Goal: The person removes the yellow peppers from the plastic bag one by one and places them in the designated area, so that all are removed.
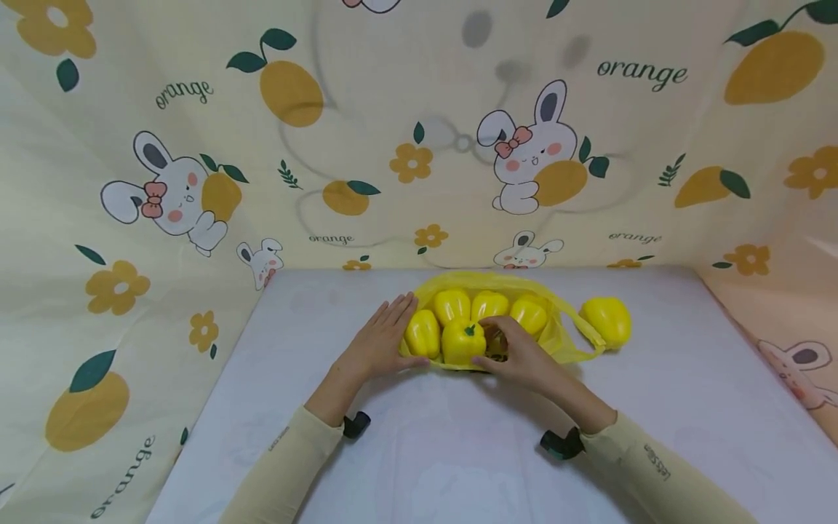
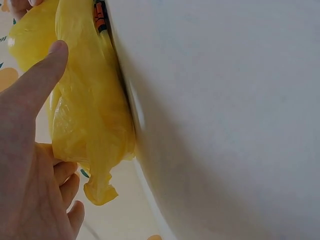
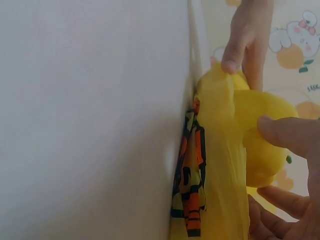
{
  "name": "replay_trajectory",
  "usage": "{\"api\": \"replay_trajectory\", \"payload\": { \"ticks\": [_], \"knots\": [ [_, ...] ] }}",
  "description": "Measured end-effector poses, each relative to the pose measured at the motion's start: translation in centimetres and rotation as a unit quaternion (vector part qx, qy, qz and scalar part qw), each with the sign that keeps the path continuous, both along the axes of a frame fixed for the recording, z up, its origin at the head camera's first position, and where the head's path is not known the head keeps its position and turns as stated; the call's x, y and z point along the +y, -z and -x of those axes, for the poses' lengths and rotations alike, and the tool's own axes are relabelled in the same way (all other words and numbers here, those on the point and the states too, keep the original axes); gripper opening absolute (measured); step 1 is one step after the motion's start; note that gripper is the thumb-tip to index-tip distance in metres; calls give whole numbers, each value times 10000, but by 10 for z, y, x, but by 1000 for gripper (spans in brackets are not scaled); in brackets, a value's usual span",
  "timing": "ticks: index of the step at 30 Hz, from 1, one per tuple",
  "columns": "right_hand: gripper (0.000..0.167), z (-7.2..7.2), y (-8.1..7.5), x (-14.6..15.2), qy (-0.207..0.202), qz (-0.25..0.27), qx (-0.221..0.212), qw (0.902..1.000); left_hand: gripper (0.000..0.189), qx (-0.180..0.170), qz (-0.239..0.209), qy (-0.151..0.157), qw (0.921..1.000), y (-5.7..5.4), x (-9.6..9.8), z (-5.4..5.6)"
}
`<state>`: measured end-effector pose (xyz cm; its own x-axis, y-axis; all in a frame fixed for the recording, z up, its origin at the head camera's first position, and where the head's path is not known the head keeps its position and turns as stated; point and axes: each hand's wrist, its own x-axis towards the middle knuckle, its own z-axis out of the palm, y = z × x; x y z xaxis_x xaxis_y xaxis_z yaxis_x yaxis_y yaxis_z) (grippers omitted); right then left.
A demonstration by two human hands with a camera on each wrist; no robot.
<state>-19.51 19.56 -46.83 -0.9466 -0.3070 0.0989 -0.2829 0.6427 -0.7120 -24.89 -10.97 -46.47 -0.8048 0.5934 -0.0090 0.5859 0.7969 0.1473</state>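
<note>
Yellow carrier bag: thin, crinkled, translucent plastic, soft sheen. Bell peppers inside bag: smooth, glossy. Loose bell pepper right of bag: smooth, shiny. Tabletop under bag: smooth, mostly matt. Rabbit-print backdrop behind bag: matt, lightly creased. Sleeves: matt cloth.

A thin yellow plastic bag, printed in orange and black, is set open-topped on the desk. Five glossy yellow peppers are seen inside; the front pepper, green stem upward, is pinched by the right fingers. Another yellow pepper is left outside, beside the bag's right end.
</note>
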Motion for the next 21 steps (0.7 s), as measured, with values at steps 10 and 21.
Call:
{"api": "replay_trajectory", "payload": {
  "ticks": [10,21],
  "knots": [
    [69,-5,-2,-4,-115,76,9,9999,120,-55,6,-33,10000,3,-2,-1],
    [73,-9,-2,-9,-139,137,-104,9998,120,22,25,-35,10000,3,-2,-2]
  ]
}}
